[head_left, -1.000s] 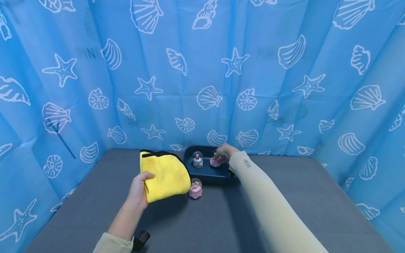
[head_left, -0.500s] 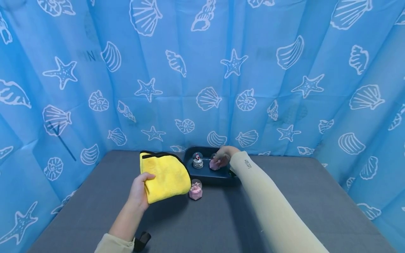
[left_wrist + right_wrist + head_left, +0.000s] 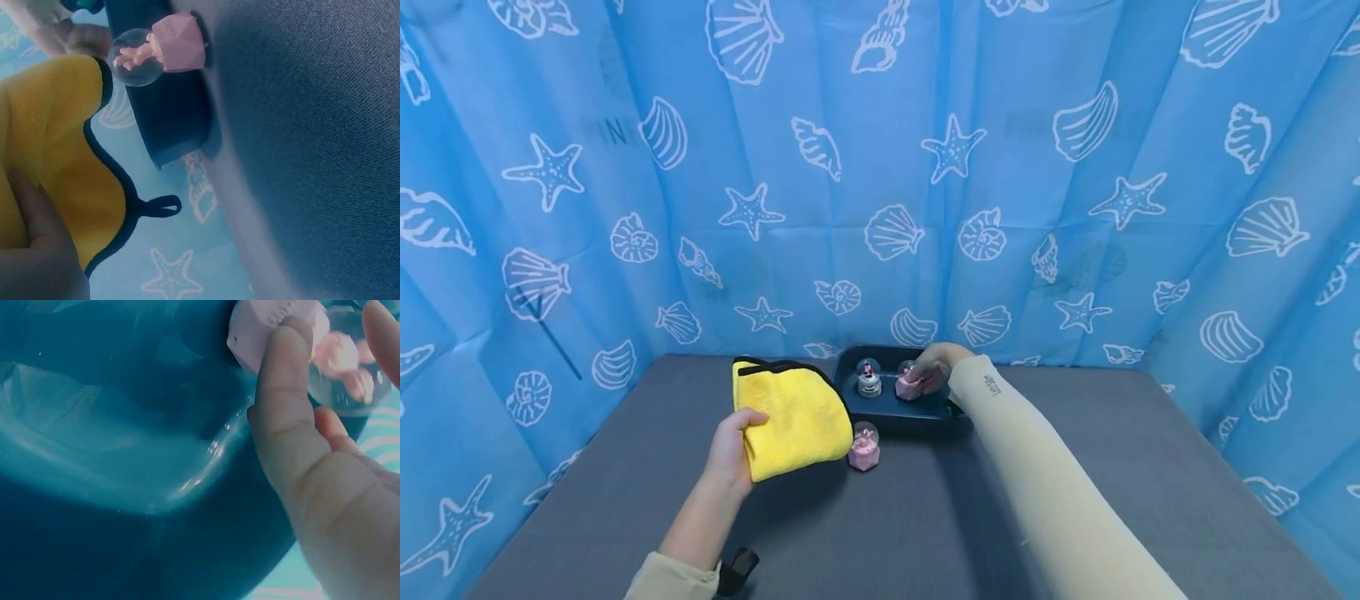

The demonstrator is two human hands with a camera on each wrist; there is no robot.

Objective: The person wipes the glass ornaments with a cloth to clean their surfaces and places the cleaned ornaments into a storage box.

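Note:
My left hand [image 3: 730,450] grips a folded yellow cloth [image 3: 793,425] with black edging, held above the table. Inside a dark blue tray [image 3: 917,427], my right hand [image 3: 937,367] is at a pink-based snow globe [image 3: 907,387]. In the right wrist view one fairly straight finger [image 3: 286,394] lies against the globe's base [image 3: 259,331], and the fingers are spread. To the left in the tray stands a white-based snow globe [image 3: 869,383] with a red and white figure. A second pink snow globe [image 3: 864,454] stands on the table before the tray, beside the cloth.
The grey table [image 3: 880,533] reaches back to a blue curtain [image 3: 850,183] with white shells and starfish. The tray stands close to the curtain. A black strap [image 3: 737,573] sticks out by my left wrist.
The pink globe in the tray has shifted slightly and its dome shows more. My right hand has drawn a little to the right of it. The left hand and cloth stay put.

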